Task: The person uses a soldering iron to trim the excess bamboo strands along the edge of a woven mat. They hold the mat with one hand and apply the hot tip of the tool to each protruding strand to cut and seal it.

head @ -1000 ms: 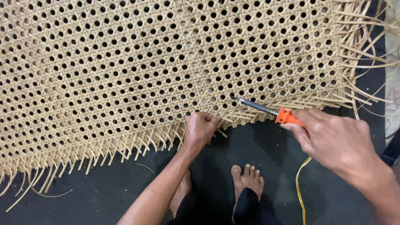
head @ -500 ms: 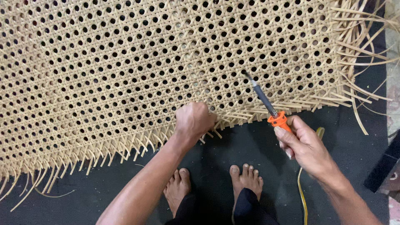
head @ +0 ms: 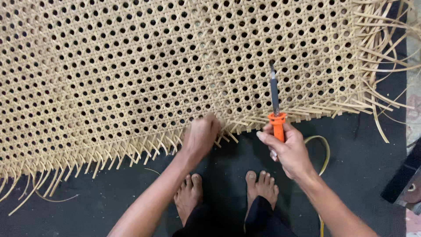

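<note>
Awl [head: 275, 94] now upright, perhaps piercing mat [head: 131, 66]

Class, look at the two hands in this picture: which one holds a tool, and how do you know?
The right hand: it grips the orange handle of a metal-tipped awl pointing up over the woven cane sheet. The left hand holds no tool; it rests at the sheet's frayed edge.

L hand [head: 201, 137] knuckles up, fingers curled under; R hand [head: 287, 149] fisted, thumb up; both forearms angled inward.
</note>
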